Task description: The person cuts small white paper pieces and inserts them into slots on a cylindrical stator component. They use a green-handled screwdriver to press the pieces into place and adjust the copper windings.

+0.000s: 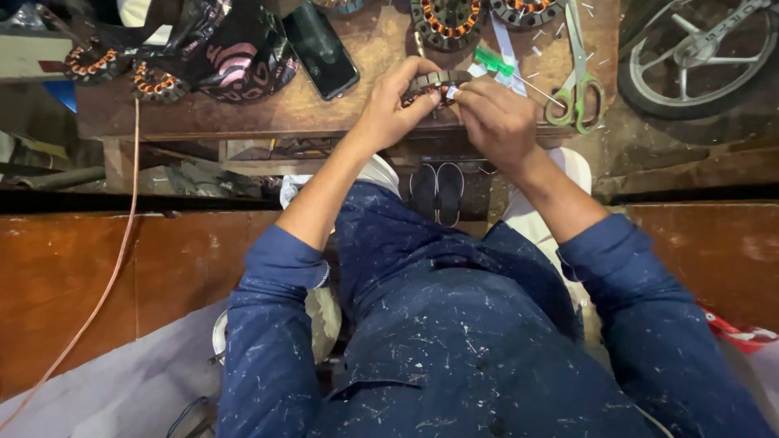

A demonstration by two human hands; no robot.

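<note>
Head view: both forearms stretch forward over the wooden bench (341,113); left hand (389,109) and right hand (495,122) together pinch a small wound motor stator (434,83).

The small stator (434,83) sits on the workbench (324,109) edge, betw. left hand (389,105) and right hand (495,118). Phone (320,47) lies at 10 o'clock from it, scissors (578,81) at 3 o'clock, screwdriver (507,69) betw. them. Bigger stator (446,20) at 12 o'clock. Wheel (698,53) stands right of bench. Sandals (436,191) lie under it, at 6 o'clock.
</note>
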